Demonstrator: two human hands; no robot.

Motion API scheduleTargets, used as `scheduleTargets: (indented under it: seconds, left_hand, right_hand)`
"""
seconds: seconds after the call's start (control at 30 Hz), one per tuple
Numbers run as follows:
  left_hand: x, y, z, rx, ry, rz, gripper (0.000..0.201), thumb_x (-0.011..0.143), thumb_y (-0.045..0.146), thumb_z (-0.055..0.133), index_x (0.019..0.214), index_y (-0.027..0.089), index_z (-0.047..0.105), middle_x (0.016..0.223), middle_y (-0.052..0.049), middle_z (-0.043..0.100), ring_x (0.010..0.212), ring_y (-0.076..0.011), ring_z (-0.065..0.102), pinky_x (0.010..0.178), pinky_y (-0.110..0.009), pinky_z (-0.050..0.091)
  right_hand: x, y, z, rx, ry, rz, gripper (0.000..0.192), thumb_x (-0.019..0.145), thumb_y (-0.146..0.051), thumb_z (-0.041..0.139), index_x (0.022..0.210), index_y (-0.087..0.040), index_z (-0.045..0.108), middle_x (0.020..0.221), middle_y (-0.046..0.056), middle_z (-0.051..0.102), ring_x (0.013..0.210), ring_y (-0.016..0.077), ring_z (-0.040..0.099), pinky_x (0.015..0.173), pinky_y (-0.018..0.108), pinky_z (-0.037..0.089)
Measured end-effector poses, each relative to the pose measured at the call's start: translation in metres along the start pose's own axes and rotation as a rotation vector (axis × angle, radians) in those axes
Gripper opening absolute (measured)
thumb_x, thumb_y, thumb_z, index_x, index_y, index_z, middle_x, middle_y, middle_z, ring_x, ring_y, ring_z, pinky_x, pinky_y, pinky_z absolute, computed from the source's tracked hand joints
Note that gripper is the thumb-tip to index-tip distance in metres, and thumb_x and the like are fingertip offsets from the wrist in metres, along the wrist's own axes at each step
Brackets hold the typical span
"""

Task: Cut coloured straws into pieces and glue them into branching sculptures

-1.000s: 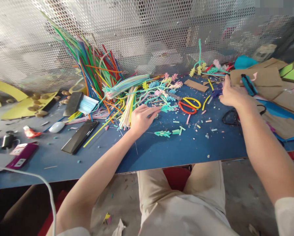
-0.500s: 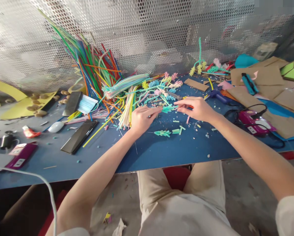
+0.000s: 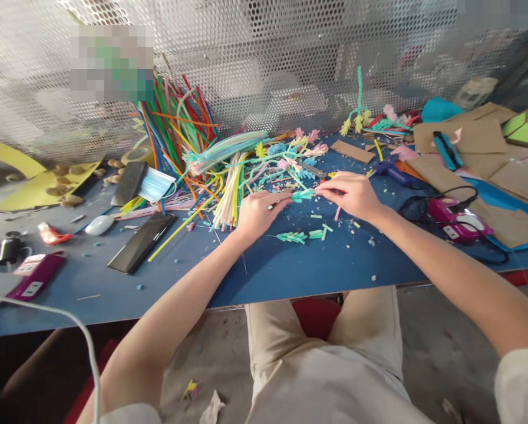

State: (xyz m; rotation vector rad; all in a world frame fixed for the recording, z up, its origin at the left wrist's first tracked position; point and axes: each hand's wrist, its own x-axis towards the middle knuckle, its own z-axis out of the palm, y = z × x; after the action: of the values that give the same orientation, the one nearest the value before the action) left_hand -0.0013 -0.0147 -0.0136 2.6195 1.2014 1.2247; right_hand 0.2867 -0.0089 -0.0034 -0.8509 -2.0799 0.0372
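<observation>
Between my two hands is a turquoise sprig of short pipe cleaner pieces (image 3: pixel 303 195). My left hand (image 3: pixel 260 213) is closed in a pinch at the sprig's left end. At its right end, the fingertips of my right hand (image 3: pixel 351 193) pinch the tip. Below my hands a second green sprig (image 3: pixel 291 237) lies on the blue table, with several short cut pipe cleaner pieces (image 3: pixel 319 234) beside it. Just behind my left hand rests a bundle of cream and yellow pipe cleaners (image 3: pixel 229 197).
Tall coloured pipe cleaners (image 3: pixel 175 112) lean on the perforated metal panel (image 3: pixel 264 65). A phone (image 3: pixel 141 242) and a white mouse (image 3: pixel 100 225) lie left. To the right are a blue glue gun (image 3: pixel 394 169), a purple power strip (image 3: pixel 458 219) with black cable, and cardboard (image 3: pixel 462 138).
My right fingers have closed in on the sprig's right end, where a small gap showed before. My left hand has barely moved, and the view has shifted slightly.
</observation>
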Motion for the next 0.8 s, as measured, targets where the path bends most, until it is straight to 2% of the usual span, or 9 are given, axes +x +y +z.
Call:
scheduleTargets:
  seconds: [0.2,0.37,0.53,0.67,0.8]
  left_hand:
    - [-0.001,-0.002,0.001,0.02,-0.002,-0.036,0.023,0.101,0.043,0.069,0.108,0.027,0.084,0.089,-0.004,0.082,0.078,-0.0163,0.076,0.073,-0.027,0.056]
    - [0.0,-0.001,0.001,0.015,0.025,-0.052,0.021,0.101,0.041,0.07,0.107,0.029,0.085,0.091,-0.001,0.083,0.075,-0.0158,0.077,0.07,-0.026,0.056]
    - [0.002,0.0,0.0,0.023,0.063,-0.082,0.019,0.099,0.041,0.071,0.106,0.029,0.085,0.091,-0.001,0.083,0.071,-0.0145,0.076,0.068,-0.025,0.055]
    - [0.003,0.001,0.0,0.017,0.082,-0.1,0.019,0.099,0.04,0.071,0.104,0.028,0.085,0.094,0.0,0.084,0.072,-0.0136,0.075,0.07,-0.024,0.056]
    - [0.003,0.001,0.0,0.011,0.093,-0.093,0.018,0.099,0.04,0.071,0.103,0.029,0.084,0.094,0.0,0.084,0.071,-0.0136,0.075,0.068,-0.024,0.055]
  right_hand:
    - [-0.001,-0.002,-0.001,-0.016,0.021,0.018,0.021,0.099,-0.043,0.067,0.095,-0.03,0.083,0.089,0.002,0.082,0.071,0.0199,0.068,0.075,0.039,0.056]
    - [0.002,0.0,-0.007,-0.043,0.029,0.051,0.024,0.1,-0.044,0.064,0.093,-0.03,0.083,0.093,0.001,0.082,0.077,0.0211,0.071,0.079,0.039,0.056]
    - [0.003,0.02,-0.015,-0.135,0.059,0.224,0.03,0.102,-0.042,0.056,0.098,-0.026,0.081,0.094,0.005,0.083,0.083,0.0242,0.075,0.076,0.037,0.055]
    - [-0.001,0.039,-0.018,-0.23,-0.006,0.358,0.034,0.101,-0.042,0.052,0.096,-0.023,0.08,0.087,0.006,0.082,0.079,0.0251,0.076,0.068,0.035,0.052]
    - [-0.001,0.036,-0.016,-0.134,-0.046,0.353,0.038,0.1,-0.05,0.055,0.094,-0.022,0.08,0.088,0.007,0.082,0.075,0.0233,0.074,0.067,0.034,0.051]
